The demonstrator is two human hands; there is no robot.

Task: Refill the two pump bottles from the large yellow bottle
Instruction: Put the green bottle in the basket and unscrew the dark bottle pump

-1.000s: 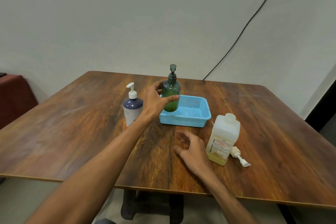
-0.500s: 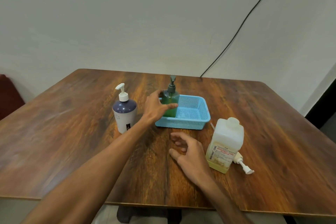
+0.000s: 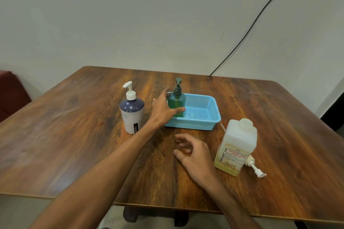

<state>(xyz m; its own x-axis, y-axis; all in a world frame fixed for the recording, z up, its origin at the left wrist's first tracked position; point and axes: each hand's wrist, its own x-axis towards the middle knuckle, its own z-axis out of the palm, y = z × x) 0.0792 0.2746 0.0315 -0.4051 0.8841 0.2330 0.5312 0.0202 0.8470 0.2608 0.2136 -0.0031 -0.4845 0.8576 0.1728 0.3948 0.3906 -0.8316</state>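
Left hand point(image 3: 162, 110): wrapped around green pump bottle point(image 3: 177, 102), which stands upright in blue basket point(image 3: 202, 115).
Right hand point(image 3: 193, 154): fingers loosely spread, low over wooden table point(image 3: 74, 135).
White pump bottle point(image 3: 131, 110): upright, left of basket.
Yellow bottle point(image 3: 235, 148): right; loose pump point(image 3: 255, 167) beside it.

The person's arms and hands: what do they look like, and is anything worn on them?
Both forearms are bare up to the bottom edge of the picture; no sleeve shows. The left hand and the right hand wear no glove. No ring, watch, bracelet or other marking can be seen on the fingers or wrists.
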